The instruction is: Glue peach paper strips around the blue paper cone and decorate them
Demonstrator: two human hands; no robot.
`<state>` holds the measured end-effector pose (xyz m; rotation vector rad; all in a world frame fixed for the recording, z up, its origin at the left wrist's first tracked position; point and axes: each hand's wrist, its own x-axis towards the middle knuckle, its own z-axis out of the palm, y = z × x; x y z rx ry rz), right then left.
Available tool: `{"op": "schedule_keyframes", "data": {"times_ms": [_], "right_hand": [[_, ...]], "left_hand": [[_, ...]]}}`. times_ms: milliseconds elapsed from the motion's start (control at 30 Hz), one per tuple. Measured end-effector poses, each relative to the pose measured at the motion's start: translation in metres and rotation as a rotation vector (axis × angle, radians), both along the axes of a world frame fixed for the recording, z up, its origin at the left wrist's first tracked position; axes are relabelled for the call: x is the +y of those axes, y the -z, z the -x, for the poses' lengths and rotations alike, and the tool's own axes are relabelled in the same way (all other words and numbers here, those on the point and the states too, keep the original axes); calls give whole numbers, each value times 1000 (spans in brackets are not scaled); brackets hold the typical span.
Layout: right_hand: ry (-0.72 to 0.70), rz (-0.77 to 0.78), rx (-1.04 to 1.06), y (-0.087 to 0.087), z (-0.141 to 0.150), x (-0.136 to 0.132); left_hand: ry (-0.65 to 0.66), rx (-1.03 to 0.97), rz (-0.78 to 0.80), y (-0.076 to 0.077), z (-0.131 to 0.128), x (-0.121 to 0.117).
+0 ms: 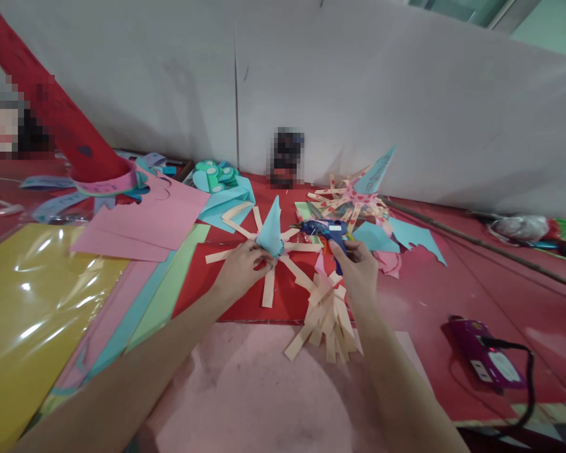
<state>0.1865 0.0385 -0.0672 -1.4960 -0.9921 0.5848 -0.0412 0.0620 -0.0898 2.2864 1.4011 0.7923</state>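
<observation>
In the middle of the head view a light-blue paper cone (pixel 270 230) stands with cream paper strips (pixel 268 288) spread out around its base, on a red sheet (pixel 217 283). My left hand (pixel 246 264) pinches the base of the cone, its fingers closed. To the right my right hand (pixel 358 267) is wrapped around the handle of a blue hot glue gun (pixel 327 228), whose nozzle points left toward the cone. Below the gun lies a loose pile of cream paper strips (pixel 327 321).
A finished-looking cone with heart-dotted strips (pixel 375 173) stands behind. Pink paper (pixel 146 214) and a glossy yellow packet (pixel 42 302) lie left, beside a tall red paper cone (pixel 70 119). A purple power box (pixel 485 352) with a cable and a long stick (pixel 476 236) lie right.
</observation>
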Motion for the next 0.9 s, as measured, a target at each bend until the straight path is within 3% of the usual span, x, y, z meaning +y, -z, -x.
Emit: {"op": "schedule_keyframes", "data": {"times_ms": [633,900], "right_hand": [[-9,24,8,1,1,-1],[-18,18,-22,-2,1,-1]], "left_hand": [[73,-96,41,4,4,3],[38,-21,40,3,4,2]]}}
